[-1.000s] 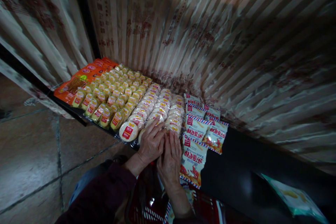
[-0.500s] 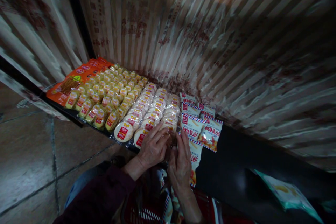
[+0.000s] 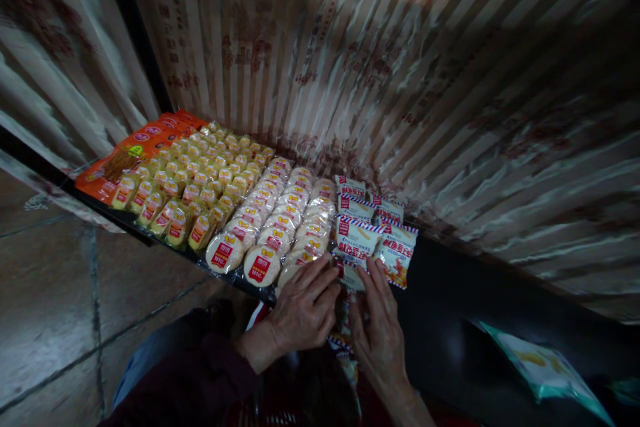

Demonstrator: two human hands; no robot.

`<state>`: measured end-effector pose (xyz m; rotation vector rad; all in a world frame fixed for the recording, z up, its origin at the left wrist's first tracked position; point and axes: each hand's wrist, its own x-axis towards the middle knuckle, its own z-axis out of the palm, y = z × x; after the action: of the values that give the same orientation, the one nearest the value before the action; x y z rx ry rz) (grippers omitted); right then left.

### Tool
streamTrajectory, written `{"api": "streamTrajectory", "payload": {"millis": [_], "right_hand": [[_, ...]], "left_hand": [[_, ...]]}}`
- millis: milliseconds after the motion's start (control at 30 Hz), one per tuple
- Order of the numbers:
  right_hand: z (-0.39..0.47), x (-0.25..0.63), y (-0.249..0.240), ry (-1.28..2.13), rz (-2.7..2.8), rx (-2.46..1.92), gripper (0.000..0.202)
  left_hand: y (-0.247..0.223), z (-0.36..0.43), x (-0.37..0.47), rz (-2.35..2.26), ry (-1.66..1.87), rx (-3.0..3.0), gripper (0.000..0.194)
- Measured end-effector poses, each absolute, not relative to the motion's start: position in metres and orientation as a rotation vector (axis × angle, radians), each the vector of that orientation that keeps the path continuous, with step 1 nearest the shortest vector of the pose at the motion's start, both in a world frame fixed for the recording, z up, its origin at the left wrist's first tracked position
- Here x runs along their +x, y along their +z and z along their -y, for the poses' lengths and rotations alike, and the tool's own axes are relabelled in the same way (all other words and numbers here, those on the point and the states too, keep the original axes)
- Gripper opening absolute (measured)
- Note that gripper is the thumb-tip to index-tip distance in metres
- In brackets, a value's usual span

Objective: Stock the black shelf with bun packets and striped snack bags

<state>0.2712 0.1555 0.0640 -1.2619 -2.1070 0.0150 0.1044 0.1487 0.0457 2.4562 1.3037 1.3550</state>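
Note:
My left hand (image 3: 309, 307) lies over the front end of the third row of round wrapped rice crackers (image 3: 313, 240), fingers loosely bent and reaching forward. My right hand (image 3: 379, 327) rests with fingers stretched out at the front of the white snack packets (image 3: 359, 237) with red-and-blue striped edges. Between the two hands shows another white packet (image 3: 350, 275), partly covered by fingers; fingertips of both hands seem to touch its sides. Two more rows of rice crackers (image 3: 261, 265) stand left of my left hand.
Yellow wrapped snacks (image 3: 200, 177) and orange bags (image 3: 120, 153) fill the left of the black shelf (image 3: 440, 300). A green-edged bag (image 3: 545, 367) lies at right. Patterned pleated cloth (image 3: 300, 67) hangs behind. A red basket (image 3: 280, 417) is below my hands.
Both hands have shifted right, from the front of the third cracker row to the striped-edge packets. My hands have moved a little apart, and more of the cracker rows shows.

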Motion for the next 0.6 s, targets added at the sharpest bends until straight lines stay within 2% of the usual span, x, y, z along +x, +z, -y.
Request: {"api": "streamTrajectory", "payload": {"millis": [300, 433, 600], "right_hand": [[-0.165, 0.307, 0.050, 0.200, 1.829, -1.485, 0.048], [-0.165, 0.308, 0.039, 0.294, 1.735, -1.513, 0.051], [-0.164, 0.309, 0.033, 0.601, 1.579, -1.590, 0.060]], "left_hand": [[0.045, -0.139, 0.121, -1.338, 1.208, 2.535, 0.037], [0.043, -0.138, 0.126, -1.356, 1.123, 2.578, 0.043], [0.044, -0.137, 0.132, -1.380, 1.096, 2.587, 0.043]]}}
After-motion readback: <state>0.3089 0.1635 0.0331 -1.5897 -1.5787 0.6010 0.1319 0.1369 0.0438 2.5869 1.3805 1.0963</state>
